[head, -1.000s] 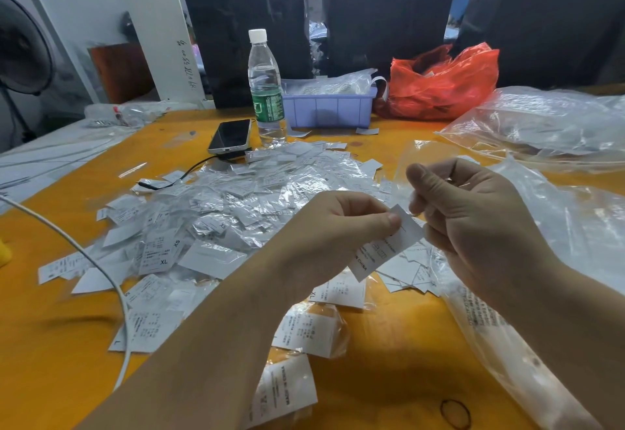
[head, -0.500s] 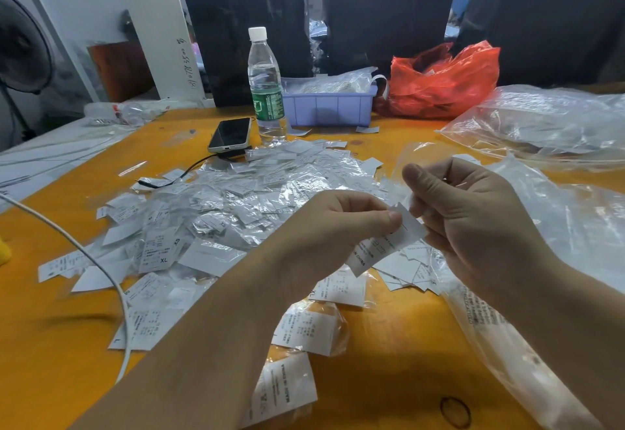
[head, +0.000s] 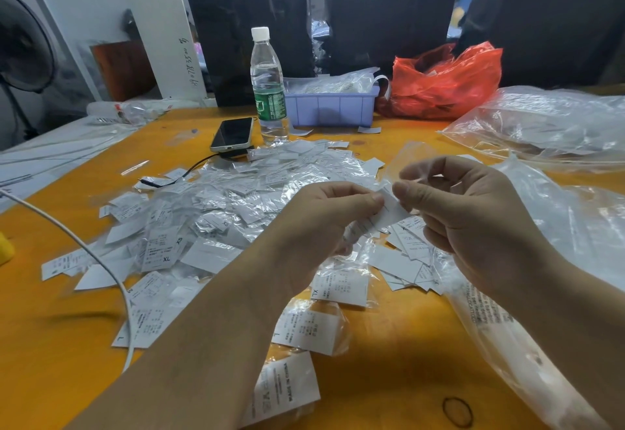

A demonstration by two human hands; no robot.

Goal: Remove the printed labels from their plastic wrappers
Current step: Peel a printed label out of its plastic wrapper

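— Hands?
— Left hand (head: 324, 216) and right hand (head: 473, 223) at centre frame, both pinching one printed label (head: 389, 209) between thumb and curled fingers, clear wrapper (head: 411, 158) rising just above.
— Other labels?
— Heaped left of centre on orange table (head: 399, 355).
— Behind?
— Upper centre: water bottle (head: 268, 84), phone (head: 233, 133), lilac bin (head: 333, 109); red bag (head: 446, 81) to its right.

Behind the pile — a water bottle (head: 269, 84), phone (head: 232, 134), lilac bin (head: 333, 109), red bag (head: 446, 82).
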